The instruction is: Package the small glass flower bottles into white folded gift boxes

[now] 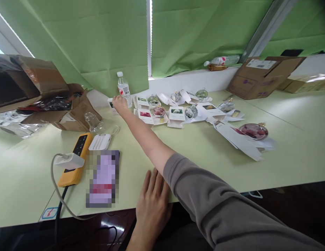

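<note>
While the left hand [152, 204] lies flat and open on the table [204, 164] edge, the right hand [120, 104] seemingly curls over a small white box [111, 105] beside the water bottle [124, 90]; its grip is unclear.

Green blinds [99, 42]; pale green table [204, 153]; yellow power strip [73, 176]; brown cardboard box [256, 82]; grey sleeve [217, 209]; red-and-white-labelled bottle [123, 90].

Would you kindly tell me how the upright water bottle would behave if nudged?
The bottle stands upright, tall and narrow, so a nudge high up would probably tip it. Being round, it would likely roll once down. It looks like thin clear plastic, so probably light and squashy; its fill level cannot be told.
</note>
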Demonstrator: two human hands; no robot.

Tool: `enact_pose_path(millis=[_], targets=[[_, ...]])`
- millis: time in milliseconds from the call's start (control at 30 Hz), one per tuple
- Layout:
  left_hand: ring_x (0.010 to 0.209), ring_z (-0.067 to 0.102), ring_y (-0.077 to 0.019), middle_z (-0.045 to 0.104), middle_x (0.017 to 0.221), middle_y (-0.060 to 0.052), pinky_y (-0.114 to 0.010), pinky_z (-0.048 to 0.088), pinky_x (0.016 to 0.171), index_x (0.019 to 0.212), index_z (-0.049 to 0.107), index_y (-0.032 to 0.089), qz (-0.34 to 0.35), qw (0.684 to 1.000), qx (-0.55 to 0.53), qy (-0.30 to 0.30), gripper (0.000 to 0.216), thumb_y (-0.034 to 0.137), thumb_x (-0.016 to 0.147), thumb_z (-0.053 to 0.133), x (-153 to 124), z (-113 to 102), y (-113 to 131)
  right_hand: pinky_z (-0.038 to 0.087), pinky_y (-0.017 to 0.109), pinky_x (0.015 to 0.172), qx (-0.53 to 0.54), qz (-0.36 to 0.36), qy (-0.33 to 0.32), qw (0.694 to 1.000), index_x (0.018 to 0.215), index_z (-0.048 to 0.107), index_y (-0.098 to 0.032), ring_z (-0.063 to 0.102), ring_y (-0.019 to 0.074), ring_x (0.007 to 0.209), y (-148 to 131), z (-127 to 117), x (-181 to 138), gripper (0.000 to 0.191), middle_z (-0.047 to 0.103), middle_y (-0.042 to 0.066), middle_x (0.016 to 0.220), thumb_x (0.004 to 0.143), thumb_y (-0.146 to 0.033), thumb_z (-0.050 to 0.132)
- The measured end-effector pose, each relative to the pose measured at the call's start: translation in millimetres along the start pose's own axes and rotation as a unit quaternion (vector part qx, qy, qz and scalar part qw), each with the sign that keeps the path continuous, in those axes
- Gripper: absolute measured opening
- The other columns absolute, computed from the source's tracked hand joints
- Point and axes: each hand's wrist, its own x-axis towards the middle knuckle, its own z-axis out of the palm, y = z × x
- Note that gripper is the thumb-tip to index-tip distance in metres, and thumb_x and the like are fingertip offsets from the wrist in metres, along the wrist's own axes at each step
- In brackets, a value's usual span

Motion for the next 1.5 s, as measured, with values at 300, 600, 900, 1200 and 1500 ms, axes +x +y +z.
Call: enact_pose_path(millis=[300, 600, 900, 1200, 1500], targets=[[0.139, 0.034, -0.0313, 0.044, 0.147, -0.013, -0.052, 0.033, 0.115, 0.135, 0.047, 0.015, 0.007, 1.000, 0.023, -0.008, 0.063, 0.015, 0.074, 0.058, 1.2, -6.0, 2.1, 0.038, 0.050, 0.100, -0.019, -0.041, 0.055, 0.997, 0.134, 0.043, -0.001, 0.051, 0.0328, 0.121, 2.8, -16.1, -44.8, 0.042, 0.039, 0.030, 0.143, 0.093, -0.009, 0.035], [0.137, 0.040, -0.0288, 0.043, 0.148, -0.012, -0.047, 0.032, 0.115, 0.137, 0.047, 0.016, 0.017, 0.998, 0.058, 0.029, 0.063, 0.015, 0.075, 0.058, -5.9, -7.3, 10.1, 0.021, 0.055, 0.111, 0.013, -0.138, 0.098, 0.985, 0.115, 0.057, -0.007, 0.051, 0.0304, 0.118, 34.0, -64.4, -164.1, 0.030, 0.058, 0.021, 0.123, 0.093, -0.015, 0.039], [0.132, 0.046, -0.0310, 0.049, 0.144, -0.010, -0.049, 0.038, 0.110, 0.136, 0.049, 0.020, 0.046, 0.993, 0.085, 0.071, 0.058, 0.019, 0.079, 0.056, -8.7, -1.1, 8.4, 0.025, 0.049, 0.113, 0.081, -0.204, 0.112, 0.969, 0.106, 0.062, -0.013, 0.051, 0.0256, 0.121, 85.5, -105.7, -286.3, 0.023, 0.059, 0.016, 0.127, 0.095, -0.023, 0.045], [0.130, 0.049, -0.0298, 0.052, 0.142, -0.009, -0.048, 0.040, 0.109, 0.134, 0.051, 0.021, 0.050, 0.991, 0.087, 0.087, 0.055, 0.018, 0.079, 0.053, -10.6, -0.4, 12.5, 0.036, 0.040, 0.110, 0.121, -0.139, 0.093, 0.978, 0.115, 0.065, -0.020, 0.053, 0.0215, 0.123, 156.7, -147.7, -405.1, 0.035, 0.063, 0.010, 0.126, 0.096, -0.025, 0.037], [0.131, 0.047, -0.0294, 0.049, 0.143, -0.010, -0.046, 0.039, 0.110, 0.134, 0.051, 0.018, 0.046, 0.988, 0.132, 0.073, 0.055, 0.017, 0.079, 0.053, -11.6, -1.1, 17.1, 0.043, 0.042, 0.103, 0.108, 0.001, 0.128, 0.986, 0.109, 0.069, -0.026, 0.056, 0.0241, 0.118, 191.0, -154.7, -437.4, 0.032, 0.064, 0.011, 0.123, 0.095, -0.025, 0.040]])
